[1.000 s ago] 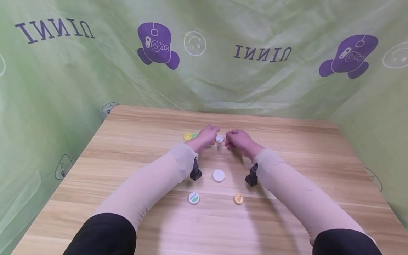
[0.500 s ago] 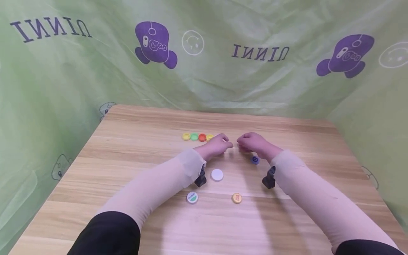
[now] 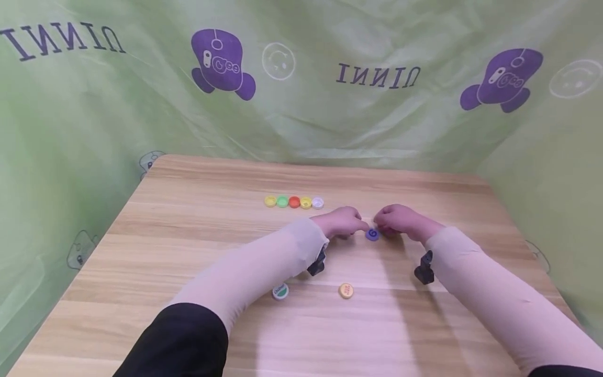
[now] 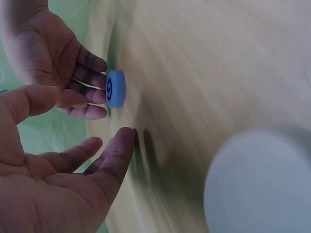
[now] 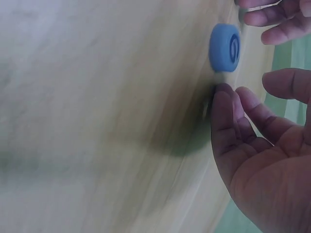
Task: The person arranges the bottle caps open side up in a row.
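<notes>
A blue bottle cap (image 3: 372, 234) with a dark swirl on top lies on the table between my two hands. My left hand (image 3: 343, 222) is at its left, fingertips close to the cap and thumb apart from the fingers. From the other side my right hand (image 3: 400, 220) comes near it, fingers loosely bent. Both wrist views show a gap between thumb and fingers on each hand, with nothing held. Behind them runs a row of caps: yellow (image 3: 270, 201), green (image 3: 282, 201), red (image 3: 294, 202), another yellow (image 3: 306, 202) and a white one (image 3: 317, 202).
Nearer the body lie a white-and-green cap (image 3: 280, 291), beside the left sleeve, and an orange cap (image 3: 346, 290). A larger white cap (image 4: 257, 184) shows in the left wrist view; the left arm hides it from the head camera. A green printed curtain (image 3: 301, 120) surrounds the wooden table.
Both hands have left the white cap at the row's right end and moved right and nearer the body, to either side of the blue cap. The row is now uncovered.
</notes>
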`<state>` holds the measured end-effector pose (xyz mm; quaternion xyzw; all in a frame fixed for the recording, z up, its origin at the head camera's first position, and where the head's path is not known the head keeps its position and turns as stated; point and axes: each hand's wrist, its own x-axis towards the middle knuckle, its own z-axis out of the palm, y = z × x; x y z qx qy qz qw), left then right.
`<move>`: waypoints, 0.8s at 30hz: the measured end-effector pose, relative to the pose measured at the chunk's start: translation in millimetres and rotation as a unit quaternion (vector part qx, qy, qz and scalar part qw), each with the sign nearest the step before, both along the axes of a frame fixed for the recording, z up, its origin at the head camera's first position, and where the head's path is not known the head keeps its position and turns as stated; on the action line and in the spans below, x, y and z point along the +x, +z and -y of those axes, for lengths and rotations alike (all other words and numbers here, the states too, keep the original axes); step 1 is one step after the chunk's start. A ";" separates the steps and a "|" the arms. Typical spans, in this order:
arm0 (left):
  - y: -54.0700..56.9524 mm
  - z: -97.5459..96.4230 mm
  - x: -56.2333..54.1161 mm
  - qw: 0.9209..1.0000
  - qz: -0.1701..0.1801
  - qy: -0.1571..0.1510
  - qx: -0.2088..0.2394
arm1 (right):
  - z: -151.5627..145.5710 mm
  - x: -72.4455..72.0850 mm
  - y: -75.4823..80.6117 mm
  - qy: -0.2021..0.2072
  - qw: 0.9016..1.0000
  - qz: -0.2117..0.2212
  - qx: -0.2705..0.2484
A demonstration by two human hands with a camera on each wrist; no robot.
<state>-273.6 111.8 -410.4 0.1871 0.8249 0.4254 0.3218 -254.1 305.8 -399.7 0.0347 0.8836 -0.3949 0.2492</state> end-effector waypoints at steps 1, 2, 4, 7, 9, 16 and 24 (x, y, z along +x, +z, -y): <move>0.8 -1.3 0.9 1.000 0.004 0.001 0.000 | -1.6 0.8 0.5 0.005 1.000 0.000 -0.004; 1.6 -2.4 1.7 1.000 0.008 0.001 0.001 | -2.4 1.8 1.0 0.007 1.000 0.007 -0.012; 2.3 -3.6 2.5 1.000 0.010 0.000 0.003 | -3.8 3.9 1.9 0.011 0.999 0.023 -0.036; 1.5 -4.7 2.1 1.000 0.010 0.003 0.007 | -3.9 7.5 2.8 0.015 0.995 0.053 -0.081; -0.3 -5.4 1.2 1.000 0.009 0.003 0.005 | -2.6 9.5 2.9 0.016 0.992 0.065 -0.108; -3.7 -6.0 0.9 1.000 0.012 -0.003 0.020 | 2.8 10.1 -1.3 0.033 0.991 0.040 -0.121; -9.3 -4.3 -0.1 0.998 0.022 0.019 0.056 | 12.6 10.0 -12.5 0.046 0.997 -0.029 -0.051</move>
